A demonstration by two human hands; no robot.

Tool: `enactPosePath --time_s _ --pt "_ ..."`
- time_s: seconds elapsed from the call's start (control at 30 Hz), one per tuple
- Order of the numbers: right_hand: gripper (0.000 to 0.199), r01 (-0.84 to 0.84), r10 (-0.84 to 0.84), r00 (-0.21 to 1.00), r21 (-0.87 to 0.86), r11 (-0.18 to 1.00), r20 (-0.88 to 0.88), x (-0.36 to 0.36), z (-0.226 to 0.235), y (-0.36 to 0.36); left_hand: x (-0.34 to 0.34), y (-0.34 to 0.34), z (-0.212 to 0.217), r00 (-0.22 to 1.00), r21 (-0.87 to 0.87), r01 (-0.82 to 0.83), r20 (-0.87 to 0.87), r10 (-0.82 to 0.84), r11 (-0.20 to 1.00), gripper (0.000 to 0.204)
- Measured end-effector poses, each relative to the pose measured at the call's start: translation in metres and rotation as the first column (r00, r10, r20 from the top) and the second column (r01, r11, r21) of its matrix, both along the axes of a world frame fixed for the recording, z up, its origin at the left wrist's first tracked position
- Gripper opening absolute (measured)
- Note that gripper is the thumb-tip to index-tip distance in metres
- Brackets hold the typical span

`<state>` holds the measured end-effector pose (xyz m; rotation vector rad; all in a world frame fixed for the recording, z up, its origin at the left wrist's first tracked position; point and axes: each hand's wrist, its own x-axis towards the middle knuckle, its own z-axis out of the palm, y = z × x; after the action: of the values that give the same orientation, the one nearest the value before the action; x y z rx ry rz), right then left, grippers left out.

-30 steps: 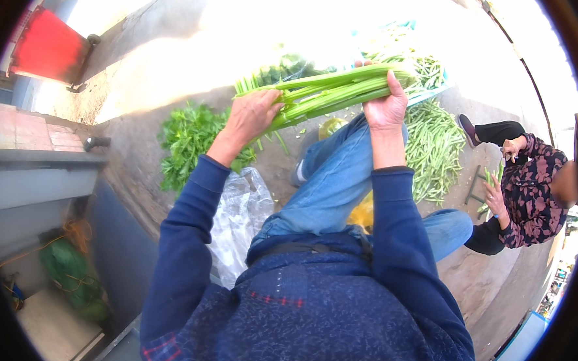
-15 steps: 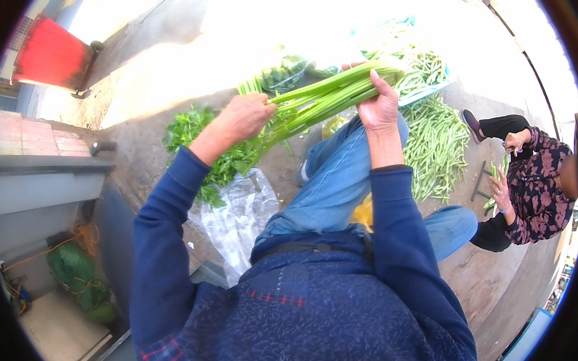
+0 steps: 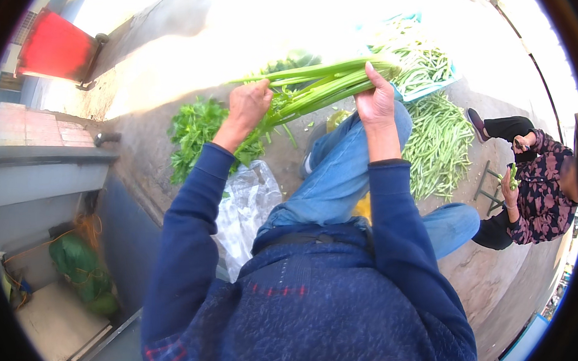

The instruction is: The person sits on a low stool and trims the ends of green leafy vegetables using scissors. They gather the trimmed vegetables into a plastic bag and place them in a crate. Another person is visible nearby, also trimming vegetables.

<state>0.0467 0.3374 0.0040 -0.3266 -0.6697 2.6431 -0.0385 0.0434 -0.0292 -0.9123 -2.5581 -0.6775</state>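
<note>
A long bunch of celery (image 3: 327, 91) lies crosswise in front of me, its pale root end to the right. My right hand (image 3: 376, 104) grips it near that end, thumb on top. My left hand (image 3: 249, 106) is closed on the stalks' left part, where one stalk stands apart from the rest and reaches out leftward. Below and left of that hand are leafy green tops (image 3: 198, 126); the hand and wrist partly cover where they meet the stalks. A clear plastic bag (image 3: 244, 196) is spread on the ground under my left forearm.
Green beans (image 3: 437, 143) lie heaped right of my knee, with more in a blue crate (image 3: 455, 79) behind. A person (image 3: 541, 196) at right handles beans near a small stool (image 3: 487, 186). A red bin (image 3: 56, 49) stands far left; a grey metal box (image 3: 47, 183) is nearer.
My left hand has moved slightly up and right along the celery. One stalk now spreads away from the bunch toward the left. The right hand has hardly moved.
</note>
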Motion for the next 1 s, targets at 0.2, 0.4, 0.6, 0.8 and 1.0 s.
enactPosePath --time_s 0.2,0.4,0.6,0.8,1.0 --pt "0.044 0.165 -0.176 0.981 -0.126 0.978 -0.086 0.005 -0.001 0.038 0.015 -0.262 -0.113 0.854 -0.458 -0.423 0.087 0.513 0.782 0.015" --pt "0.046 0.026 -0.042 0.987 -0.102 0.994 -0.157 0.010 0.001 0.045 0.023 -0.249 -0.079 0.762 -0.599 -0.458 0.115 0.637 0.657 0.030" --pt "0.051 0.032 -0.040 0.990 -0.060 0.998 -0.136 0.006 0.005 0.037 -0.004 -0.159 -0.028 0.923 0.001 -0.254 0.299 0.242 0.967 0.028" --pt "0.050 -0.017 0.010 0.988 -0.048 0.999 -0.151 0.009 0.006 0.038 -0.002 -0.076 -0.018 0.975 -0.010 0.073 0.211 -0.069 0.997 0.027" --pt "0.046 -0.028 0.012 0.986 -0.090 0.996 -0.166 0.010 0.001 0.042 -0.013 -0.080 -0.033 0.915 -0.128 0.087 0.403 -0.028 0.988 0.019"
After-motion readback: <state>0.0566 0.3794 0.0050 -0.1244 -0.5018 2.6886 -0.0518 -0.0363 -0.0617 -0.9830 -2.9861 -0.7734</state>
